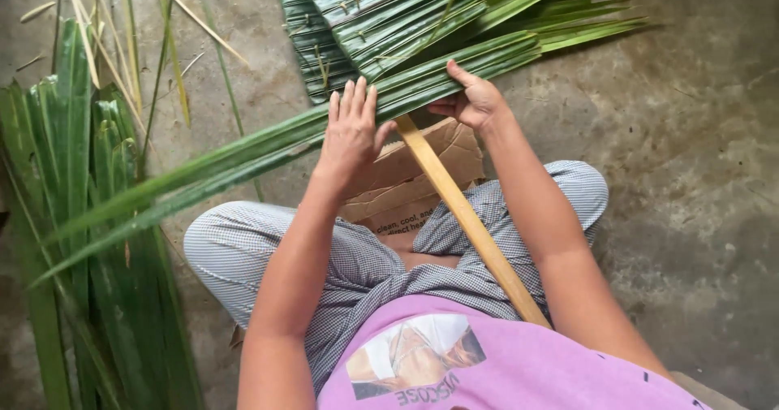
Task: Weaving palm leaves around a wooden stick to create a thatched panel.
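The person sat cross-legged on the concrete floor point(698, 134) with a wooden slat point(466, 215) slanting across the lap over a piece of cardboard point(422, 174), apparently as the spine for the palm leaf point(243, 154) folded over its far end. The left hand point(350, 130) lay open, fingers spread flat on the leaf. The right hand point(475, 101) pinched the fold against the stitched leaf panel point(389, 12); loose leaves point(73, 174) lay at the left.

— What lies to the left?
— A heap of loose green palm leaves point(81, 239) on the concrete floor point(698, 150).
— And under the legs?
— A flattened brown cardboard piece point(406, 183), with dry stalks point(105, 45) scattered nearby.
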